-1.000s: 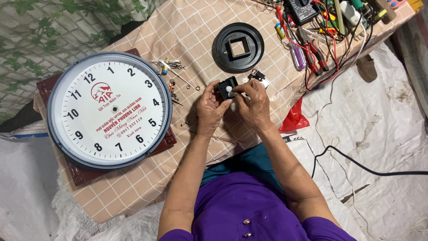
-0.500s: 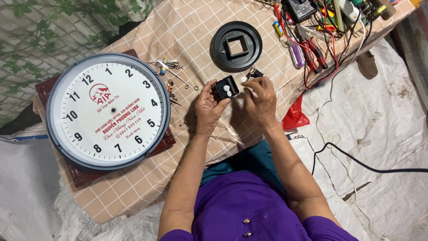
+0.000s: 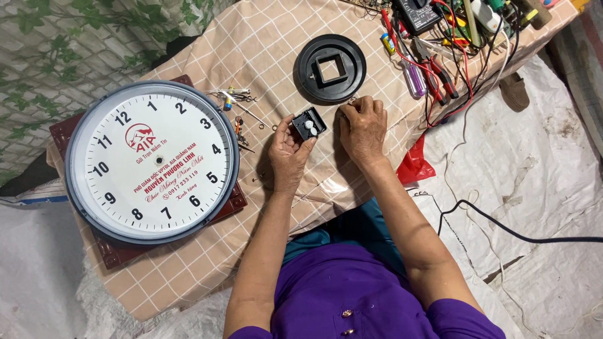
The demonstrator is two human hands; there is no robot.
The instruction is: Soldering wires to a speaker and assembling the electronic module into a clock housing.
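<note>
— Head view: what is being held?

— A small black clock movement (image 3: 308, 123), a square box with two pale round parts showing on its open face. The left hand (image 3: 289, 154) has it pinched at the fingertips, thumb on one side and fingers curled round the other, lifted a little above the checked cloth (image 3: 188, 263).

— And the other hand?

— The right hand (image 3: 362, 125) rests just beside the box, apart from it, fingers curled down with their tips on the cloth. Whether they pinch some small part I cannot tell; they hide it.

— What lies close by?

— Just beyond both hands sits a round black back plate (image 3: 331, 68) with a square hole in its middle. To the left of the box, small screws and metal bits (image 3: 237, 100) are scattered.

— Farther out?

— A large white wall clock face (image 3: 152, 161) lies flat on a dark red board (image 3: 113, 254), with no hands fitted. At the far right edge are tools and red and black wires (image 3: 440, 56), and a black cable (image 3: 502, 229) runs over the white sheet.
</note>
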